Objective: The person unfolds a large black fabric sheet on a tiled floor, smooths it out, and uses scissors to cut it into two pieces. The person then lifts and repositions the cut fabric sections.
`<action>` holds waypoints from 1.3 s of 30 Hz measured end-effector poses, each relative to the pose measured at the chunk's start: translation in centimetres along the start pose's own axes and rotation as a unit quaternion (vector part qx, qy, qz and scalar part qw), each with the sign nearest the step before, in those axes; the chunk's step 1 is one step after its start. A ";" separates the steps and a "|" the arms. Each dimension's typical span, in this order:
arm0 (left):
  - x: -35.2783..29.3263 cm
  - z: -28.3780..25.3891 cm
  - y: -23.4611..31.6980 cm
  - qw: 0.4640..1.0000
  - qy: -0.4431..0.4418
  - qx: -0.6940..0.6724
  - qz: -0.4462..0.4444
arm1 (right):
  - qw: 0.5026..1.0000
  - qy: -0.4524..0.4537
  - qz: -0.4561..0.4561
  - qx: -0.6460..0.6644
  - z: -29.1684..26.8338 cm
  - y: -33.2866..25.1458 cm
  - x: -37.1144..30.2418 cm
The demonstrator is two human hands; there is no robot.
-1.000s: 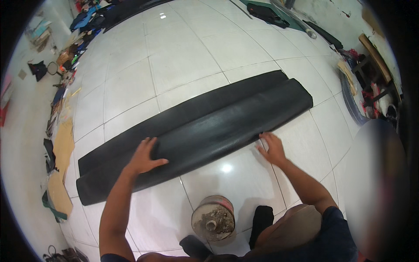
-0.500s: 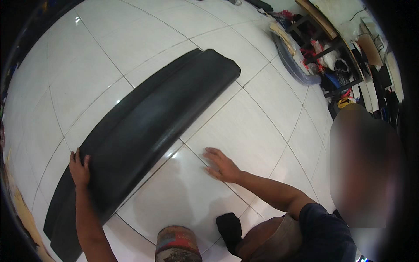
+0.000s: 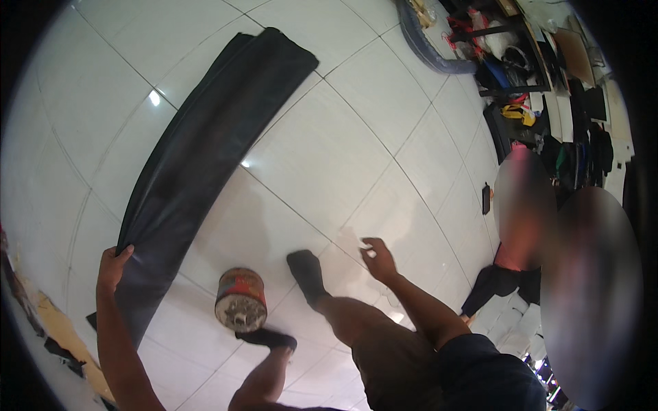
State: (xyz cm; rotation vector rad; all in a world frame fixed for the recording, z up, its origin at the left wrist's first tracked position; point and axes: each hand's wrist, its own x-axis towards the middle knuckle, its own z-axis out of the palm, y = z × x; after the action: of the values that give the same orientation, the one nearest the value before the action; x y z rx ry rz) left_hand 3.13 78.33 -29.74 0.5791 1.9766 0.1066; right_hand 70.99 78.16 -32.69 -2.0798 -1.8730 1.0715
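A long black sheet (image 3: 205, 130), smooth like leatherette and folded lengthwise, lies slantwise across the tiled floor. My left hand (image 3: 114, 266) grips its left edge near the close end, thumb on top and fingers underneath, and the sheet puckers there. Off to the right of the sheet, my right hand (image 3: 378, 259) hangs above the floor with nothing in it, its fingers curved and apart from the thumb. A round can (image 3: 241, 294) with a red and dark side and a pale crusted top stands between my left hand and my feet.
My socked feet (image 3: 307, 274) are on the white tiles beside the can. At the far right stands a cluttered rack (image 3: 510, 58) with a grey curved tub (image 3: 432, 51) by it. Another person (image 3: 510, 253) is at the right. Torn tan material (image 3: 65, 329) lies at the left edge.
My left hand has gone from lying on the sheet to gripping its edge, and the sheet looks narrower. My right hand has moved right and down. The view has shifted, bringing both feet in.
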 end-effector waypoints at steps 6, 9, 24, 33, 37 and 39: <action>-20.1 -10.6 8.8 0.987 0.060 -0.096 0.115 | 0.942 -0.217 0.174 -0.189 -18.2 4.3 -19.5; -29.9 -15.5 14.0 0.964 0.134 -0.128 0.193 | 0.925 -0.228 0.240 -0.188 -24.0 7.4 -29.1; -55.5 4.6 41.0 0.848 0.255 -0.047 0.463 | 0.972 -0.070 -0.158 0.160 -43.1 -21.4 -12.0; -60.1 24.3 54.6 0.905 0.073 0.026 0.418 | 0.925 -0.027 -0.331 -0.185 -60.9 -22.3 -3.1; -55.2 25.8 55.0 0.948 -0.034 -0.045 0.314 | 0.930 -0.205 -0.237 -0.193 -63.5 -22.4 1.4; -53.3 25.7 55.4 0.901 -0.053 -0.012 0.430 | 0.932 -0.124 -0.264 -0.217 -63.5 -21.1 2.7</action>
State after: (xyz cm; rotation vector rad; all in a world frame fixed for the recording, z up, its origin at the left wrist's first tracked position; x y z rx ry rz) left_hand 63.77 99.04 19.93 1.3760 1.4801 0.6273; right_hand 90.85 107.03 24.38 -1.4828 -2.7885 0.8648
